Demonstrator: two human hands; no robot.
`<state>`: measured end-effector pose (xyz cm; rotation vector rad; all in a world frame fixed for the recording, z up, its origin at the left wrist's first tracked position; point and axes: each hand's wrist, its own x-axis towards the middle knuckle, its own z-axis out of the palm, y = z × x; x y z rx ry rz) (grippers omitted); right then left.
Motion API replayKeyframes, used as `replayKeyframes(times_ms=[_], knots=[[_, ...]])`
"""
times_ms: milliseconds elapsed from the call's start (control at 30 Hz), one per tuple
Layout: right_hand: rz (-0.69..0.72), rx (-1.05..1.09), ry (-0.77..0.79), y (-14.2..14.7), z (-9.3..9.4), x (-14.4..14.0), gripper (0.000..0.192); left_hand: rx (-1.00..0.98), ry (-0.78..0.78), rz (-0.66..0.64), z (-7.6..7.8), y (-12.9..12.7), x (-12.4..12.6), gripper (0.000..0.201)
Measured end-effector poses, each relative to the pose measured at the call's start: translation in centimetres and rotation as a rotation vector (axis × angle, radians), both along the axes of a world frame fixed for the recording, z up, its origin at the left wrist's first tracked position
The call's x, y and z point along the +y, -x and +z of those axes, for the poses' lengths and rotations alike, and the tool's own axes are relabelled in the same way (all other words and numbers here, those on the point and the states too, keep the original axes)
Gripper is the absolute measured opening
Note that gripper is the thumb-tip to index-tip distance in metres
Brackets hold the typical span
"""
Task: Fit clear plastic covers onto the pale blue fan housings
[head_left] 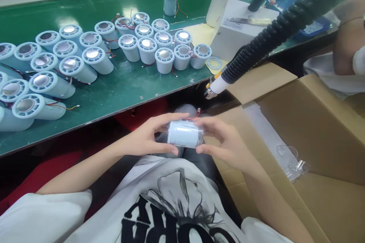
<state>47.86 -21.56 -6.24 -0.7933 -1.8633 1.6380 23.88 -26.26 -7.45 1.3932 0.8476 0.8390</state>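
Observation:
Above my lap I hold a light blue cylinder [184, 133] sideways, with a clear plastic sleeve around it. My left hand [155, 134] grips its left end, thumb below and fingers above. At the other end, my right hand [221, 138] pinches the clear plastic between thumb and fingers. Thin red wires [196, 114] with a small white connector stick up behind the cylinder. Similar light blue cylinders [164, 60] with silver or dark round caps and thin wires stand or lean in groups on the green bench.
A black corrugated hose [265, 34] with a metal-tipped nozzle hangs at the right above an open cardboard box [325, 121] holding clear plastic pieces [298, 169]. A pink-lidded bottle [225, 0] stands behind a white device [236, 26]. Another person's arm [346, 45] shows at far right.

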Motion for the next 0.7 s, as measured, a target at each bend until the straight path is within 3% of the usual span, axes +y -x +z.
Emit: replayKeyframes(times_ms=[367,700], knots=[[-0.032,0.025,0.330,0.23,0.29,0.10,0.039,0.064,-0.069,-0.010,0.51,0.00,-0.13,0.079],[-0.068,-0.007,0.459,0.75,0.40,0.15,0.035,0.114,-0.154,-0.020,0.37,0.13,-0.07,0.080]])
